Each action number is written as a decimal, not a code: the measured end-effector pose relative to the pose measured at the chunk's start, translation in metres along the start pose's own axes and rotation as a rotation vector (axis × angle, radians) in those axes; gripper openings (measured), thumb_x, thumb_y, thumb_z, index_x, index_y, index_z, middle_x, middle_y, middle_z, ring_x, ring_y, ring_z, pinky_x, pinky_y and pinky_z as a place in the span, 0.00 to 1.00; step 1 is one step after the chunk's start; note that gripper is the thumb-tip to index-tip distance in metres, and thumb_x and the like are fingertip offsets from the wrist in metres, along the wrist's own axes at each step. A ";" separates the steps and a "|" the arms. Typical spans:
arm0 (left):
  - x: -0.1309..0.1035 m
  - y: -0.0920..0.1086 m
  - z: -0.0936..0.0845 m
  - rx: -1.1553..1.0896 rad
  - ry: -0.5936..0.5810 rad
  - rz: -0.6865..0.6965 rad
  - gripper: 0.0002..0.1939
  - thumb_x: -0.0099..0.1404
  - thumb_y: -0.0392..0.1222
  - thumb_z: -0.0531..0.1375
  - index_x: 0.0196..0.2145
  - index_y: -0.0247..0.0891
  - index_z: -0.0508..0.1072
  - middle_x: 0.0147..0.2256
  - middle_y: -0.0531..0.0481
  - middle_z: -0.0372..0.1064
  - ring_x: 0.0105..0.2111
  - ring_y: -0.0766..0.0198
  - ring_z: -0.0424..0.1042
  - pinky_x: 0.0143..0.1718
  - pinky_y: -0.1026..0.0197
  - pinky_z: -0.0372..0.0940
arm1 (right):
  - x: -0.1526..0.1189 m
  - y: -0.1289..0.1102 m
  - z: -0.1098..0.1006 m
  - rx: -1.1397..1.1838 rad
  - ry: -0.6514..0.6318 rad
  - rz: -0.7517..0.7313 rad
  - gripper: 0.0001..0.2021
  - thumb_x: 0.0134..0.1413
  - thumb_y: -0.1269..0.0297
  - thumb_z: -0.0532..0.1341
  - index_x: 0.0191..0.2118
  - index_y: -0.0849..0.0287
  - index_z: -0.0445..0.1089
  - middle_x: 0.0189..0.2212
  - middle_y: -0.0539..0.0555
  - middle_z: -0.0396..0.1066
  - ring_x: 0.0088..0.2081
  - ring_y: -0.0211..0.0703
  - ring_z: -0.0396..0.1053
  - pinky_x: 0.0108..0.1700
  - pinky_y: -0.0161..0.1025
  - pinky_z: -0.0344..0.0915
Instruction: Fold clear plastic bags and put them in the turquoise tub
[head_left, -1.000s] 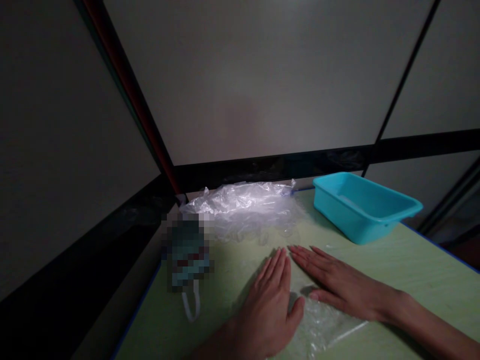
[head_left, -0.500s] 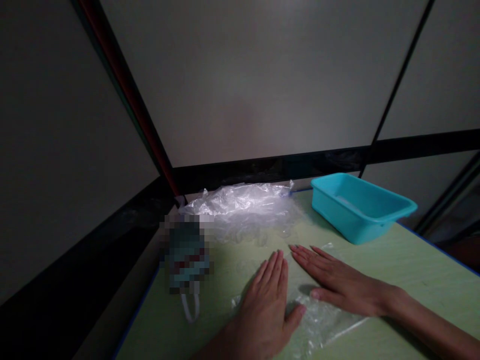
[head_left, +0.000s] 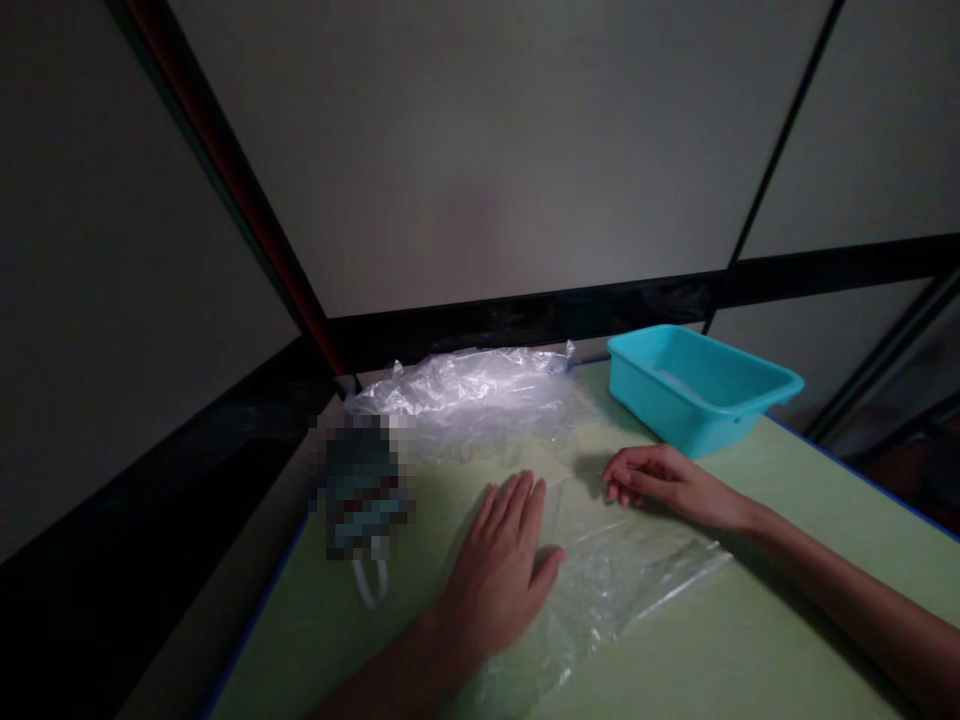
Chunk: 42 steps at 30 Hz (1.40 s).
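Note:
A clear plastic bag [head_left: 600, 590] lies flat and slightly wrinkled on the green table [head_left: 787, 590]. My left hand [head_left: 499, 570] rests palm down on the bag's left part, its fingers stretched out. Above the bag's upper right side is my right hand [head_left: 664, 482], raised a little, with curled fingers; nothing shows in them, though the fingertips are partly hidden. Behind both hands, a heap of crumpled clear plastic [head_left: 480, 395] lies along the table's back edge.
At the back right stands a turquoise basket [head_left: 697, 390]. A blurred-out dark green item [head_left: 364, 490] with a white loop lies on the left. Wall panels [head_left: 510, 160] rise behind the table.
My right hand has lifted off the bag, and its fingers have gone from flat to curled. More of the bag shows now. The whole view has shifted slightly.

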<state>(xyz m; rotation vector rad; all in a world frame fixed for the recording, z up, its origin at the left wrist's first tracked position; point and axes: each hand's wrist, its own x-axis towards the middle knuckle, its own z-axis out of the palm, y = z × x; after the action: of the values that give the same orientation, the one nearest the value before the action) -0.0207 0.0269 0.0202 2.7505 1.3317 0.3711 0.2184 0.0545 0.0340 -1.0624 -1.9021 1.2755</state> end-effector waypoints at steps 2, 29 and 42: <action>-0.001 -0.001 0.000 -0.001 0.011 0.006 0.27 0.63 0.44 0.50 0.57 0.28 0.52 0.58 0.38 0.48 0.58 0.54 0.47 0.58 0.47 0.46 | -0.002 -0.002 0.001 0.055 -0.086 0.049 0.16 0.56 0.55 0.53 0.33 0.65 0.66 0.27 0.54 0.69 0.27 0.35 0.64 0.30 0.34 0.61; -0.016 0.036 -0.020 -0.081 -0.336 0.371 0.33 0.61 0.54 0.52 0.60 0.45 0.45 0.62 0.47 0.32 0.60 0.51 0.33 0.57 0.40 0.37 | -0.012 -0.019 -0.011 -0.170 -0.201 -0.004 0.10 0.56 0.62 0.53 0.32 0.63 0.64 0.27 0.51 0.66 0.29 0.36 0.65 0.32 0.35 0.63; -0.017 0.033 -0.013 -0.099 -0.281 0.322 0.33 0.61 0.53 0.52 0.60 0.40 0.45 0.61 0.46 0.34 0.60 0.52 0.34 0.58 0.42 0.38 | -0.078 -0.032 0.025 -0.786 0.011 -0.151 0.23 0.59 0.60 0.50 0.59 0.56 0.50 0.57 0.56 0.54 0.57 0.48 0.52 0.58 0.50 0.49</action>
<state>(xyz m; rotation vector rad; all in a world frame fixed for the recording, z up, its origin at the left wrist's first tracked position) -0.0087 -0.0080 0.0344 2.7997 0.7886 0.0565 0.2276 -0.0315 0.0515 -1.2396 -2.4872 0.4109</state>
